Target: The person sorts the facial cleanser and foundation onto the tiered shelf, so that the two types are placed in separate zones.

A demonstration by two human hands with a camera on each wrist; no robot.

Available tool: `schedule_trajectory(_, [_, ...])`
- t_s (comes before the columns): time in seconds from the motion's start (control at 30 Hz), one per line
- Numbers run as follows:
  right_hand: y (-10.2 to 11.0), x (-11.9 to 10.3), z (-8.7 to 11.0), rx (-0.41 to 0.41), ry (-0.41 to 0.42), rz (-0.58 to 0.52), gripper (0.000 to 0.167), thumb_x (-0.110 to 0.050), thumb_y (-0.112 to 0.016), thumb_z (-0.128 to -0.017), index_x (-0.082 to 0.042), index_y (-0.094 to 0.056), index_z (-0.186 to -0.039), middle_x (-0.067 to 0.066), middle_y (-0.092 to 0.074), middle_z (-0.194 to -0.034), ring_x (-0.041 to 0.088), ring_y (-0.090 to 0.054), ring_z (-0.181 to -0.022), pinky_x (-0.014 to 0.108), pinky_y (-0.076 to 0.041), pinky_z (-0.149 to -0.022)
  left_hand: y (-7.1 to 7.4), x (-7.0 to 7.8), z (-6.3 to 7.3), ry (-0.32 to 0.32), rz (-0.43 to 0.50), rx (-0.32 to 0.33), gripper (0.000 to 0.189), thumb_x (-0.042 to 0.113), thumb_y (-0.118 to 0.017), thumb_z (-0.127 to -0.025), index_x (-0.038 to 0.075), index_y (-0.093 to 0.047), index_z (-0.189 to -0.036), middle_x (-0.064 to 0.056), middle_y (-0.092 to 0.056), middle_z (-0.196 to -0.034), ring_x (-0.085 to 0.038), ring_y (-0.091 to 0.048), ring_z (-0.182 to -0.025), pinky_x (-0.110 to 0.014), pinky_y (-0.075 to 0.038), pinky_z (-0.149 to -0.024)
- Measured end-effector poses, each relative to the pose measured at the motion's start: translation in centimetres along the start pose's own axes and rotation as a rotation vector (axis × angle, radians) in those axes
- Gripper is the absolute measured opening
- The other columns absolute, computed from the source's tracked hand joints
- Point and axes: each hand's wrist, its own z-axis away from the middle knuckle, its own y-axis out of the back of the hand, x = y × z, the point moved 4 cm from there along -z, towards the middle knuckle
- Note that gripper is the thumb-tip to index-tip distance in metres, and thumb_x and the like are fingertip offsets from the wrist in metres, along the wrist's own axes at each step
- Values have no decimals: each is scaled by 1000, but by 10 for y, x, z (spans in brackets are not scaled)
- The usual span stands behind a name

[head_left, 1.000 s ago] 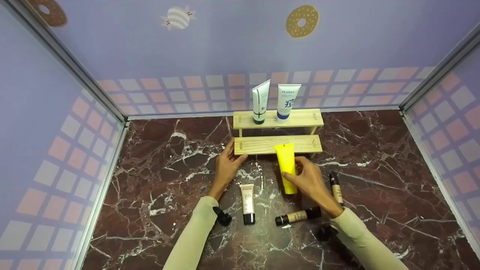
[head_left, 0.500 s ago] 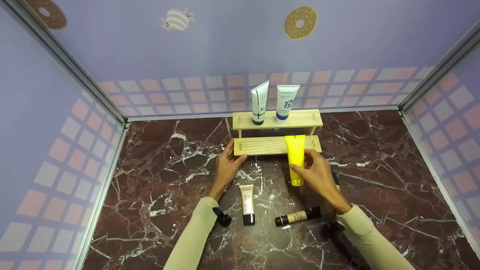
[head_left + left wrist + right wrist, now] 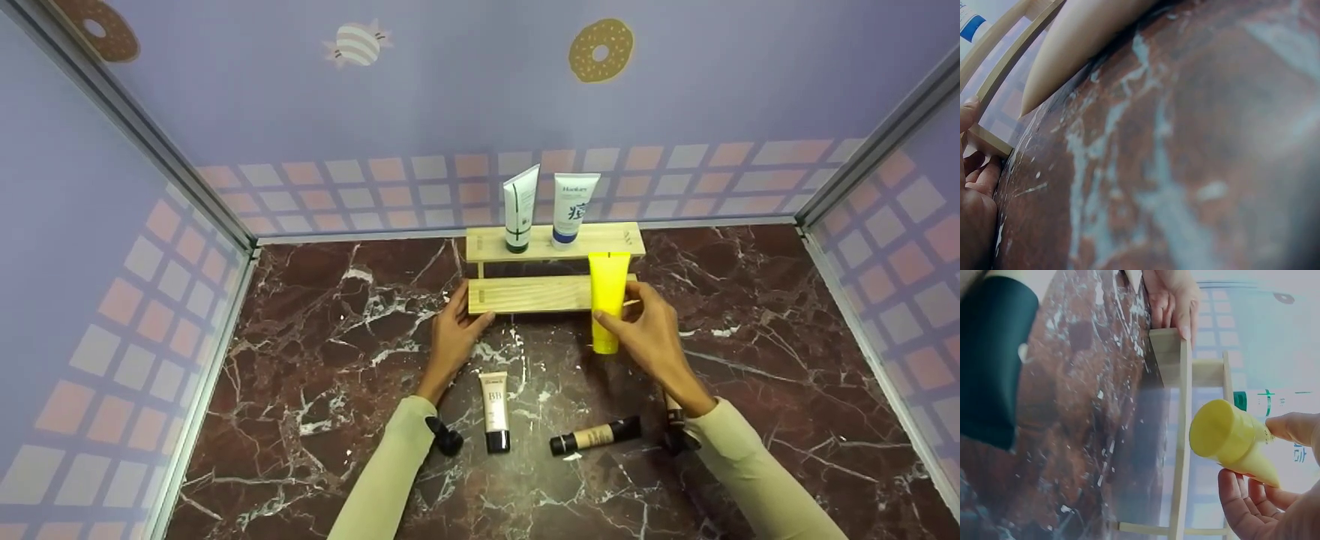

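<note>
My right hand (image 3: pixel 649 330) pinches a yellow squeeze tube (image 3: pixel 609 285) between thumb and fingers, crimped end up. Its round yellow cap (image 3: pixel 1213 430) faces the camera in the right wrist view. The tube is held in front of the right part of a two-step wooden display shelf (image 3: pixel 532 294). At the shelf's lower left end my left hand (image 3: pixel 454 337) grips the board, thumb at the front edge. On the upper step stand a white tube with a green cap (image 3: pixel 520 210) and a white tube with a blue band (image 3: pixel 574 210).
A beige BB cream tube (image 3: pixel 495 409) lies on the marble-patterned table (image 3: pixel 337 360) in front of the shelf. Nearby is a black-ended foundation tube (image 3: pixel 595 436); another dark-and-tan tube (image 3: pixel 674 412) is partly hidden under my right wrist. Patterned walls (image 3: pixel 420 97) enclose the back and sides.
My right hand has carried the yellow tube rightward and away from me, from the shelf's front middle to its right part. The left hand stays on the shelf's end.
</note>
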Motion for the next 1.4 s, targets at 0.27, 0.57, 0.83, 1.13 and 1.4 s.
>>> schedule_trajectory(0.27, [8,-8,-11,58,33,-40,56,-6,-92,-89,12,-66,-135,28,-74,-111,37,-71,-98,10,-56,-74,1,-2,0,-12,2,-7,84,6,-84,-99,-9,-37,-167,-29,-43,-167,-43,-52,-150,-40,-52,-117])
schedule_trajectory(0.57, [18,-13,-28,132,67,-72,57,-5,-92,-89,11,-64,-137,26,-73,-115,33,-70,-97,11,-58,-72,-1,-3,0,-20,4,-3,84,3,-85,-97,-10,-38,-166,-30,-44,-165,-43,-53,-149,-40,-52,-118])
schedule_trajectory(0.83, [28,-20,-46,186,100,-100,54,-1,-90,-90,12,-63,-135,26,-73,-121,29,-70,-100,12,-59,-81,-1,-3,0,-17,17,-6,85,5,-86,-97,-8,-38,-167,-27,-44,-167,-41,-53,-149,-40,-53,-117])
schedule_trajectory(1.13, [30,-28,-63,204,113,-160,52,0,-89,-91,11,-63,-134,23,-72,-120,29,-70,-103,26,-65,-88,1,-2,0,-22,5,-5,84,4,-85,-97,-8,-39,-166,-26,-44,-167,-42,-53,-149,-41,-52,-118])
schedule_trajectory(1.4, [29,-27,-74,241,115,-188,55,5,-88,-90,9,-62,-138,24,-71,-123,28,-71,-103,18,-63,-85,0,2,1,-22,-7,-13,85,6,-85,-98,-9,-37,-167,-30,-46,-164,-42,-53,-148,-42,-52,-118])
